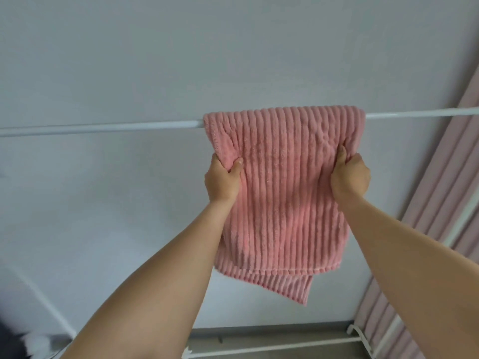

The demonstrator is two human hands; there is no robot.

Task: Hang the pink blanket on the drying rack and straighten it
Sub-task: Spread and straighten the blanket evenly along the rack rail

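Partly hidden by the ribbed plush pink blanket (pixel 282 182), the white rack bar (pixel 98 127) carries it; your left hand (pixel 223 181) and right hand (pixel 350 177) pinch its side edges.

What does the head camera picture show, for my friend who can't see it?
A pink blanket hangs over the white top bar of a drying rack, and a person's left hand and right hand each grip one side edge of it. A pale wall is behind, with a pink curtain at right.
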